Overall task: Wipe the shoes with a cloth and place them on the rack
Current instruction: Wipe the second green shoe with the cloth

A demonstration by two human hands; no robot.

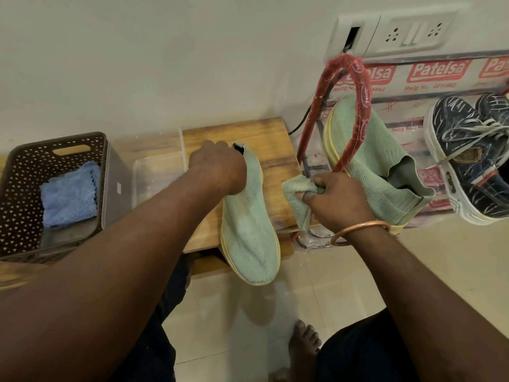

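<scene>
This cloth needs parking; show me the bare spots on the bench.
Bare wood on the bench behind the green shoe, between clear box and red rack frame; a narrower strip between shoe and cloth. The rack shelf is crowded: second green shoe, dark sneakers.

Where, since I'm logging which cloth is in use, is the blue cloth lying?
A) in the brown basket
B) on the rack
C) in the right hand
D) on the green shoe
A: the blue cloth lies in the brown basket, while the right hand grips a green cloth.
</scene>
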